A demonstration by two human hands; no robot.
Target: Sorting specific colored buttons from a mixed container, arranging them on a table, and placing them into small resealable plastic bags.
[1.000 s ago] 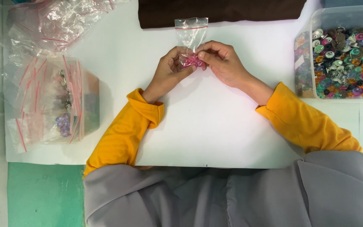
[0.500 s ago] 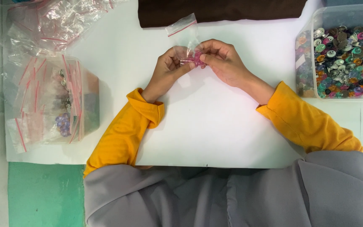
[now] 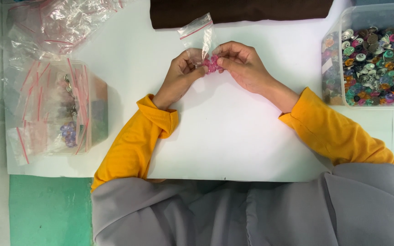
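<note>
Seen from above, a person in yellow sleeves and a grey garment works at a white table (image 3: 233,136). The left hand (image 3: 181,75) and right hand (image 3: 240,64) meet near the table's far edge, fingertips pinched together on a small clear zip bag (image 3: 199,38) with a red seal strip, tilted upright between them. A cluster of pink beads (image 3: 212,64) sits at the bag's lower end, squeezed between the thumbs and forefingers of both hands. To the right stands a clear plastic box (image 3: 338,32) heaped with small round parts in many colours. To the left, a clear container (image 3: 99,105) holds more red-striped zip bags (image 3: 37,109), some with beads inside, and a loose pile of empty bags (image 3: 55,23) lies behind it. A dark brown cloth (image 3: 238,10) lies along the far edge. The hold looks slight: if the pinch slackens or the bag's mouth gapes, the pink beads could likely spill and scatter over the smooth table, and thin plastic may slip between fingertips. Whether the bag's seal is open or closed cannot be told, nor whether the beads lie fully inside the bag. The fingers hide much of them, and the box and the bag pile are cut off by the frame.
</note>
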